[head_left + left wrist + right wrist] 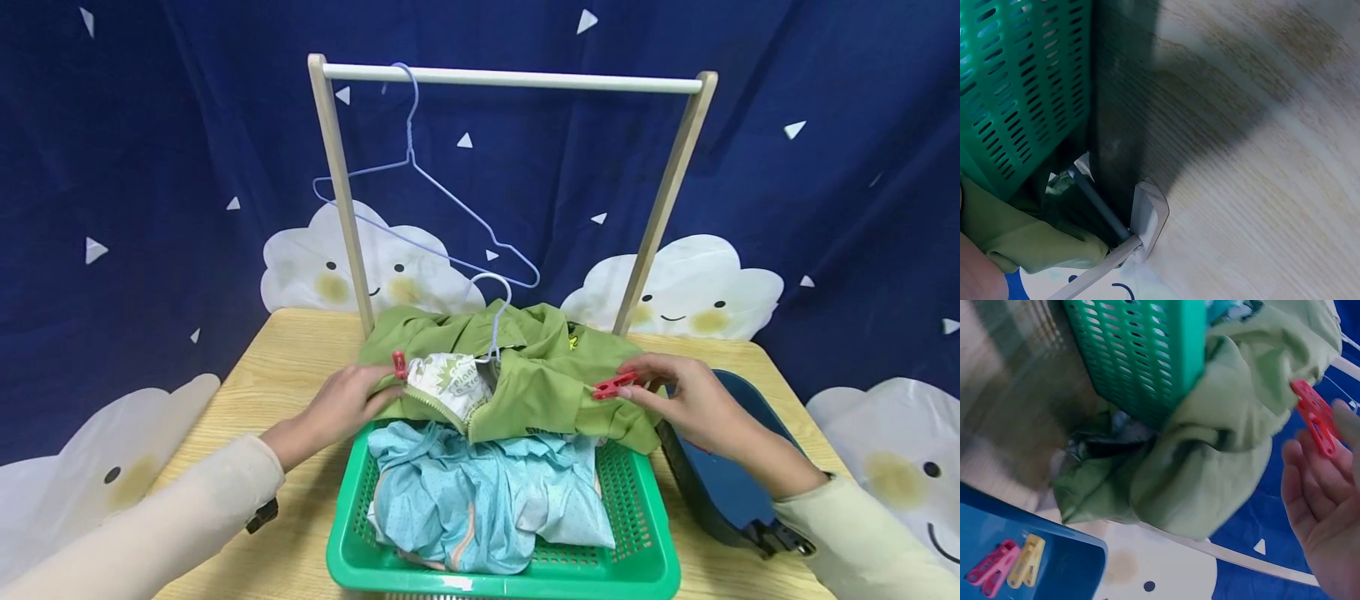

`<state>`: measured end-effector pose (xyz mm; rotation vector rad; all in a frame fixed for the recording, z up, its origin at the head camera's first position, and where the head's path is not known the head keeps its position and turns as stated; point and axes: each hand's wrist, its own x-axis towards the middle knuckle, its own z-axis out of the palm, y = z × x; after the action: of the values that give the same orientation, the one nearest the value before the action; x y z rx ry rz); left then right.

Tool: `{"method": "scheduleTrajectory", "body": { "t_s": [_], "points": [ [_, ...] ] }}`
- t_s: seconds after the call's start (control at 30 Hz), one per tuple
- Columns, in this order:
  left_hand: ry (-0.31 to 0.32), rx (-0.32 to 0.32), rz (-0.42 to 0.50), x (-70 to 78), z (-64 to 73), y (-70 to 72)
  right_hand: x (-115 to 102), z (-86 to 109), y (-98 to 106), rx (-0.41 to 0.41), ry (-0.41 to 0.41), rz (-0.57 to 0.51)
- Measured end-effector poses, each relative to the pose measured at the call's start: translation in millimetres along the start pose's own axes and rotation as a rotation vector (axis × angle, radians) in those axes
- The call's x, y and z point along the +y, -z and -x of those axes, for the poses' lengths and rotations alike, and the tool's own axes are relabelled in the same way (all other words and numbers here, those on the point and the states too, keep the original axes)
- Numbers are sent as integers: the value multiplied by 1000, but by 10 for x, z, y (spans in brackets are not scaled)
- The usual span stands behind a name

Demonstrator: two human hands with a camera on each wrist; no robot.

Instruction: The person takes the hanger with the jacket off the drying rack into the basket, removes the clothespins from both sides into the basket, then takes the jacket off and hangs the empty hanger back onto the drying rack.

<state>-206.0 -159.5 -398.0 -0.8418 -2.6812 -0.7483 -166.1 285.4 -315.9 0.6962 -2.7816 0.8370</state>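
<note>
A green zip jacket (540,392) with a white printed lining (450,379) lies over the back of the green basket (660,533). A pale hanger (497,325) sticks out of its opening. At the jacket's left, my left hand (341,404) pinches the fabric, thumb in front, beside a red clothespin (400,365) fastened there. My right hand (682,400) holds another red clothespin (615,385) between thumb and fingers, its tip at the jacket's right side. In the right wrist view this clothespin (1316,415) meets the fabric edge.
Light blue clothing (465,492) fills the basket. Behind stands a rack with a white bar (510,78), an unused hanger (442,187) hooked on its left part. A blue bin (738,492) at right contains a pink clothespin (994,567) and a yellow clothespin (1026,560).
</note>
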Motion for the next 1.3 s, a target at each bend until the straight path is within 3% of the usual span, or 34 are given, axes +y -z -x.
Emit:
{"method": "scheduleTrajectory", "body": {
  "t_s": [0.27, 0.63, 0.8, 1.07, 1.3],
  "points": [
    [-13, 31, -20, -20, 13, -44, -4, -16, 40, 9, 41, 37],
    [-24, 41, -18, -14, 19, -61, 26, -7, 26, 87, 144, 107],
    [-17, 39, -14, -10, 27, -60, 25, 9, 61, 110, 120, 113],
    [-33, 49, -8, -17, 34, -54, 5, 15, 115, 146, 39, -8],
    [-31, 51, -9, -13, 38, -46, 71, 15, 195, 172, 39, -31]
  ]
}}
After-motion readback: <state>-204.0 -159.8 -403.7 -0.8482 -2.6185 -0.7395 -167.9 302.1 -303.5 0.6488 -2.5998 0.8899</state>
